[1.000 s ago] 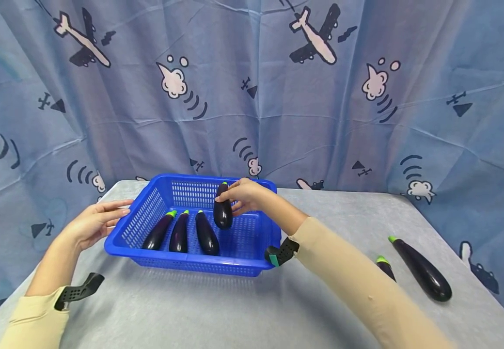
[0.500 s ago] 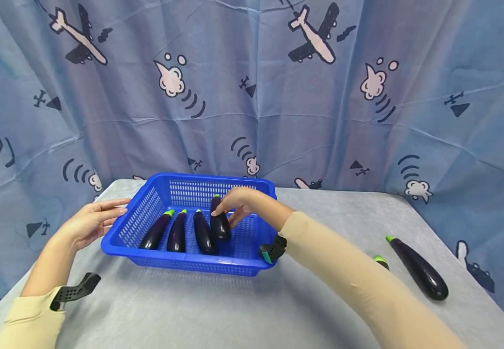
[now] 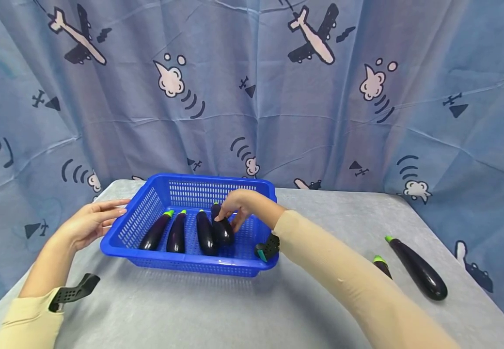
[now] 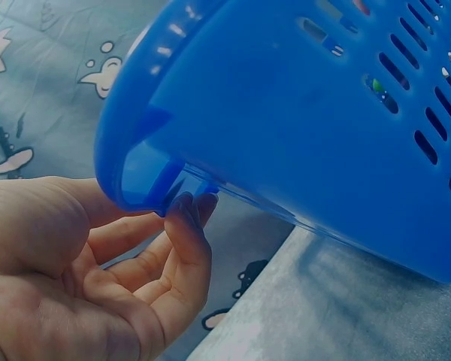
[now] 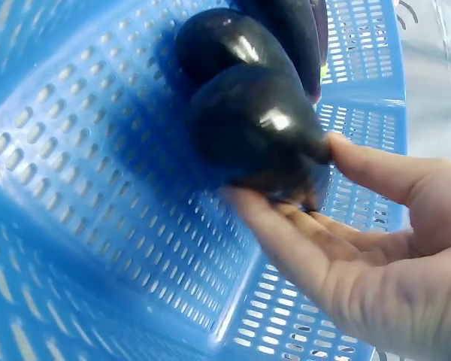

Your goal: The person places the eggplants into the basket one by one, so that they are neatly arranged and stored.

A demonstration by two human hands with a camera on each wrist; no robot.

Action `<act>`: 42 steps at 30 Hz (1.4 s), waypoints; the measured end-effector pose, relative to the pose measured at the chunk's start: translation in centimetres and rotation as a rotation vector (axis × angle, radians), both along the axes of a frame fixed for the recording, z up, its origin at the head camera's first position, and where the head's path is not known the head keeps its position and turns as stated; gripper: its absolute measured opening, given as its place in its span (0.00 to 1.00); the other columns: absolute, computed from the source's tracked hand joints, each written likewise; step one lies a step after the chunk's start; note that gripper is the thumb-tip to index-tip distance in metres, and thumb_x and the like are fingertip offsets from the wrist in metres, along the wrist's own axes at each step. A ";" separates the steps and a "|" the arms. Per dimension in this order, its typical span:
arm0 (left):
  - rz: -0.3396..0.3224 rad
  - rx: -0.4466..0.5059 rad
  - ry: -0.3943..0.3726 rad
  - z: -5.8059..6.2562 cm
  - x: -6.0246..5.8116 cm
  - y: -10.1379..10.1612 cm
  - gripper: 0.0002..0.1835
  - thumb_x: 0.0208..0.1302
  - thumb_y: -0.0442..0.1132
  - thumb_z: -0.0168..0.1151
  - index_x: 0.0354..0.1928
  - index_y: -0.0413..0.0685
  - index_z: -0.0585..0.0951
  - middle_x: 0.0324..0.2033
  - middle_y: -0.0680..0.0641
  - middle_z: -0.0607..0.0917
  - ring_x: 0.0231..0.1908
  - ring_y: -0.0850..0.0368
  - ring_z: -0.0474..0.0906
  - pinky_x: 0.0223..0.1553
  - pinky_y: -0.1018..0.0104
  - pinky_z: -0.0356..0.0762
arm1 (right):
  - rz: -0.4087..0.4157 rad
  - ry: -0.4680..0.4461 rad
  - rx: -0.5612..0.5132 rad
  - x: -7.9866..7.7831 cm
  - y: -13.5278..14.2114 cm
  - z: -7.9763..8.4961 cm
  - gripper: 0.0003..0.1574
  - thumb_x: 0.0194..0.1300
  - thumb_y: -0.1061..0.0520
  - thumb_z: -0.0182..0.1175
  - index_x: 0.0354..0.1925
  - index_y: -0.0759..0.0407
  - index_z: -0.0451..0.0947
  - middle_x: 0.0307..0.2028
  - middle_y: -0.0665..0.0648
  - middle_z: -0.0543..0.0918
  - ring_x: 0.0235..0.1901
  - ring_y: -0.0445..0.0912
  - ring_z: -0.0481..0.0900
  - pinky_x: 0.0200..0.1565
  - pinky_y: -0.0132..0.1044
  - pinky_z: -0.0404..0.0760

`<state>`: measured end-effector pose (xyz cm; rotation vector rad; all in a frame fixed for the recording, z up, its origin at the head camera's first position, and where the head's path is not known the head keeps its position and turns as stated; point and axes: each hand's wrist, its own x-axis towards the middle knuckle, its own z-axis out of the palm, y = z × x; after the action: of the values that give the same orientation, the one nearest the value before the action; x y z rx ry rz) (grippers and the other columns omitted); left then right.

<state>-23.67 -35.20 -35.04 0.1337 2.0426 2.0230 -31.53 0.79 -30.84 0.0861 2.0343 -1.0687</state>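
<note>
My right hand (image 3: 236,208) reaches into the blue plastic basket (image 3: 191,264) and holds a dark, glossy eggplant (image 3: 224,233) between thumb and fingers. In the right wrist view the held eggplant (image 5: 248,128) overlaps the one beside it, its fat end toward the camera. Left of it, three more eggplants (image 3: 206,237) lie in a row in the basket, green stem ends pointing to the back. At the basket's left end, my left hand (image 3: 88,225) grips the rim. The left wrist view shows bent fingertips (image 4: 184,218) tucked under the rim's edge (image 4: 113,150).
Two eggplants lie on the grey-white table (image 3: 322,208) at the right: one whole eggplant (image 3: 417,269), and a second eggplant (image 3: 382,265) mostly hidden behind my right sleeve (image 3: 343,271). A blue curtain (image 3: 252,97) printed with planes hangs behind the table.
My right hand has lowered the eggplant from above the basket floor down beside the row. The neighbouring eggplant has shifted slightly. My left hand stays at the rim.
</note>
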 end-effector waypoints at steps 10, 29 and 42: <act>-0.005 0.017 0.002 -0.2 -0.1 -0.1 0.20 0.82 0.32 0.53 0.46 0.70 0.88 0.43 0.61 0.90 0.43 0.64 0.88 0.44 0.68 0.88 | 0.109 -0.029 0.028 0.1 -1.0 -0.3 0.35 0.77 0.66 0.60 0.76 0.70 0.63 0.79 0.69 0.61 0.73 0.69 0.68 0.68 0.54 0.77; -0.002 0.029 -0.005 0.0 0.0 0.1 0.20 0.82 0.32 0.54 0.46 0.69 0.88 0.43 0.59 0.91 0.42 0.62 0.89 0.43 0.67 0.88 | 0.122 -0.043 -0.044 0.2 -3.0 -0.6 0.37 0.77 0.71 0.55 0.79 0.69 0.58 0.77 0.73 0.64 0.70 0.69 0.73 0.65 0.52 0.80; 0.000 0.022 -0.012 0.1 0.1 0.2 0.20 0.82 0.33 0.54 0.46 0.70 0.88 0.43 0.59 0.91 0.42 0.62 0.89 0.43 0.67 0.89 | 0.106 -0.026 -0.033 0.1 -3.0 -0.6 0.29 0.78 0.69 0.54 0.74 0.72 0.66 0.72 0.75 0.69 0.66 0.72 0.75 0.61 0.51 0.83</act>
<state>-23.61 -35.01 -34.95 0.1254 2.0135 2.0423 -31.40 -2.26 -31.40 -0.0249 1.9744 -1.0296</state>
